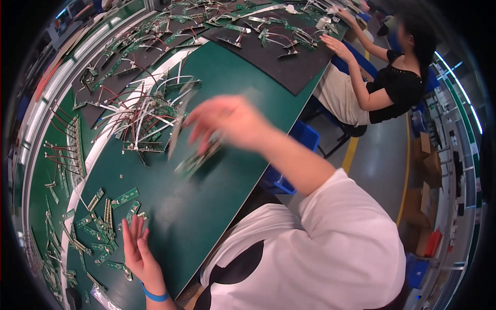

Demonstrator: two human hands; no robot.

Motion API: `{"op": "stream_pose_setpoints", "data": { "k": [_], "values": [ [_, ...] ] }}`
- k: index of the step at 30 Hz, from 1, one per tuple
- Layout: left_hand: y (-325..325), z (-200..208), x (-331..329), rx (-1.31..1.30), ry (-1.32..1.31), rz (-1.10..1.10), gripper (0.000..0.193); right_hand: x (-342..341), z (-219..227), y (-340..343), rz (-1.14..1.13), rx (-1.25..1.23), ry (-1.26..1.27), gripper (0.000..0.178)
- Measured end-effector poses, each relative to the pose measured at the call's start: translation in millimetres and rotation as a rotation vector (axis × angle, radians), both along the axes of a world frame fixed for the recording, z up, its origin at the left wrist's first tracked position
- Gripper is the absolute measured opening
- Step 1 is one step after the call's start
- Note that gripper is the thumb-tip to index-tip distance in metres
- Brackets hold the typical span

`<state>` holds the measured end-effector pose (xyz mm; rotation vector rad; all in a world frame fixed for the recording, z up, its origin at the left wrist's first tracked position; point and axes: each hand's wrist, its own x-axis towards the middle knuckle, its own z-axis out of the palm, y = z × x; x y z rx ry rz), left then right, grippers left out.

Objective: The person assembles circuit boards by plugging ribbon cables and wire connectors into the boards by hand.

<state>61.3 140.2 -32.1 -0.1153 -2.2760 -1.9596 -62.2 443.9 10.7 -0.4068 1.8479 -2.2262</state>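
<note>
At the far left, small green circuit boards beyond a pale, curving strip are cut off by the dark fisheye rim. Nearer, a scatter of short green boards with pale components is partly covered by the left hand, whose grip is loosely spread, with nothing seen in it; its forearm, below a blue wristband, is cut off by the lower edge. Farther up, a tangle of wired green boards is so overlapped by red, dark and white leads that single pieces can hardly be separated. Beside it, the right hand is smeared by blur; its fingers are bent over a blurred green board, and whether this is gripped cannot be told. All is carried by a smooth, dark green worktop, partly covered by black matting. To the right, a blue plastic bin is half hidden by the forearm; a co-worker in black is seated beyond, and cardboard boxes are stood on grey flooring. Board markings are too small to be read.
</note>
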Motion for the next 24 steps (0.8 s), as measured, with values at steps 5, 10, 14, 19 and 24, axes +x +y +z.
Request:
{"op": "stream_pose_setpoints", "data": {
  "k": [5, 10, 14, 19, 24],
  "values": [
    [-9.7, -2.6, -0.6, -0.075, -0.031, 0.021, 0.042, -55.2, 6.0, 147.7, -0.345, -0.092, -0.136, 0.044],
    [-10.6, -14.0, -8.0, -0.160, -0.004, 0.054, 0.029, -109.0, -16.2, 238.0, -0.225, 0.035, -0.625, 0.041],
    [-18.4, -2.9, -17.8, -0.475, 0.167, 0.128, 0.007, -141.7, -28.6, 269.4, -0.507, 0.337, -0.546, 0.037],
    [-35.8, 2.8, -20.9, -0.791, 0.252, 0.261, 0.026, -161.3, -19.7, 248.0, -0.785, 1.678, 0.043, 0.078],
    [-37.9, -0.6, -23.0, -0.947, 0.220, 0.238, 0.035, -92.1, 20.3, 101.6, -0.888, 1.706, 0.424, 0.082]
  ]
}}
